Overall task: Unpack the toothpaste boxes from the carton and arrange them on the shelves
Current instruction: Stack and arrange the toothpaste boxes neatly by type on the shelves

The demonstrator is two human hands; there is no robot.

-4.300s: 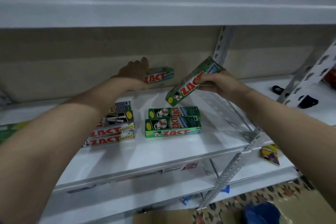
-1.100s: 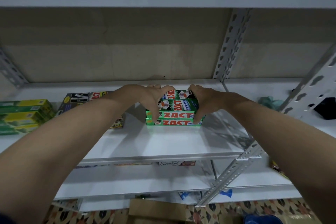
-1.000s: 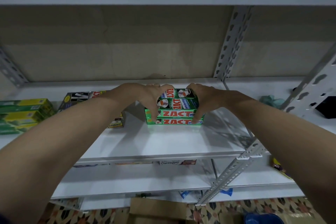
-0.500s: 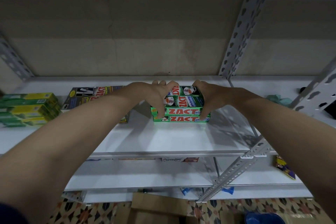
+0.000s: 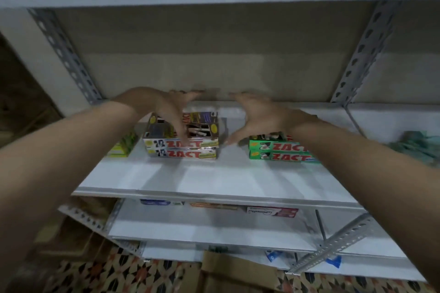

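Both hands, left hand (image 5: 164,107) & right hand (image 5: 257,114), were spread apart w/ nothing held; they had let go of the green stack (image 5: 278,150) and shifted over the silver stack (image 5: 183,145). Both stacks sat mid-shelf (image 5: 214,181), toward the back edge. Probably this one gets squared next.

Both forearms are bare from the lower frame edges to the wrists, with no sleeve, watch, bracelet or glove on them. The left hand (image 5: 166,112) and the right hand (image 5: 259,116) are bare too, and no ring shows on the fingers, though motion blur softens them. Fingernails are too smeared to make out.
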